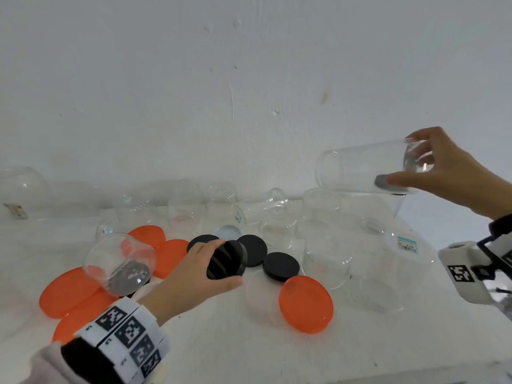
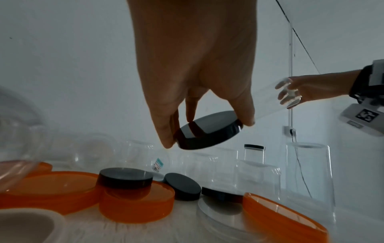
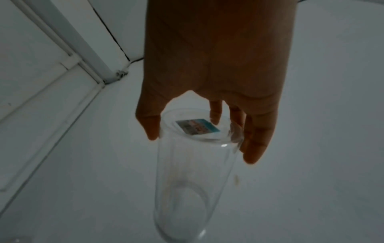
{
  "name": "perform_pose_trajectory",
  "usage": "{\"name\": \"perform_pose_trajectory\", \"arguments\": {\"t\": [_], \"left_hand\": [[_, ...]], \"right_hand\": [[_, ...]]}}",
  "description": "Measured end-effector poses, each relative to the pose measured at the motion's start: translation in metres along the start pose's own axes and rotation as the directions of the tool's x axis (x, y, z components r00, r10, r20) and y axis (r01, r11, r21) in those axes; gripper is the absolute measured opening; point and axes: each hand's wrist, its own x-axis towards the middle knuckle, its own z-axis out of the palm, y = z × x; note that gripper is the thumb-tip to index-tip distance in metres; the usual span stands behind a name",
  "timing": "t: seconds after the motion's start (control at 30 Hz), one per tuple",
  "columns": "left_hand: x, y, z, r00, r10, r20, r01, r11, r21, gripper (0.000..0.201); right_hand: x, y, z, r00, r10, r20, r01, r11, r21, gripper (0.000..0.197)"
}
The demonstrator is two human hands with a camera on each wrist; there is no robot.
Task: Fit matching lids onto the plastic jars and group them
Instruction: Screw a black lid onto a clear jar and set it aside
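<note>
A: Left wrist?
B: White band (image 1: pixel 126 331) printed with black square markers, black strap beneath, pale sleeve (image 1: pixel 44 364) at the cuff.
A: Right wrist?
B: White camera housing (image 1: pixel 462 273) bearing one black marker, on a black strap (image 1: pixel 498 228). Both hands bare.

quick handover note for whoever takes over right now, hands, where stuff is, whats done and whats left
Left hand pinches a black lid by its rim, lifted off the table.
Right hand holds a tall clear jar tipped on its side in the air, gripped at its base end.
Other black lids, orange lids and many open clear jars sit loose on the table.
Done: one black-lidded jar stands at the back.
Left: lid the held jar, then the rest, and group them.
</note>
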Motion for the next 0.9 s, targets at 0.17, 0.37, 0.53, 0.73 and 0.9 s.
{"name": "perform_pose_trajectory", "arguments": {"t": [0.17, 0.37, 0.53, 0.73, 0.9], "left_hand": [[-0.011, 0.008, -0.024, 0.985, -0.015, -0.174, -0.02, 0.979, -0.2, 0.05], [-0.023, 0.001, -0.052, 0.956, -0.14, -0.257, 0.04, 0.933, -0.357, 0.048], [-0.034, -0.008, -0.071, 0.937, -0.225, -0.266, 0.102, 0.908, -0.407, 0.036], [-0.043, -0.012, -0.089, 0.928, -0.24, -0.286, 0.11, 0.908, -0.404, 0.036], [-0.043, -0.016, -0.096, 0.925, -0.23, -0.303, 0.103, 0.919, -0.38, 0.063]], "right_hand": [[-0.028, -0.038, 0.035, 0.972, 0.06, 0.227, -0.172, 0.839, 0.516, 0.059], [-0.065, -0.057, 0.103, 0.78, 0.243, 0.577, -0.588, 0.6, 0.542, 0.059], [-0.098, -0.064, 0.168, 0.624, 0.239, 0.744, -0.756, 0.426, 0.497, 0.052], [-0.126, -0.081, 0.215, 0.482, 0.149, 0.863, -0.862, 0.259, 0.437, 0.062], [-0.137, -0.095, 0.234, 0.427, -0.008, 0.904, -0.861, 0.302, 0.409, 0.037]]}}
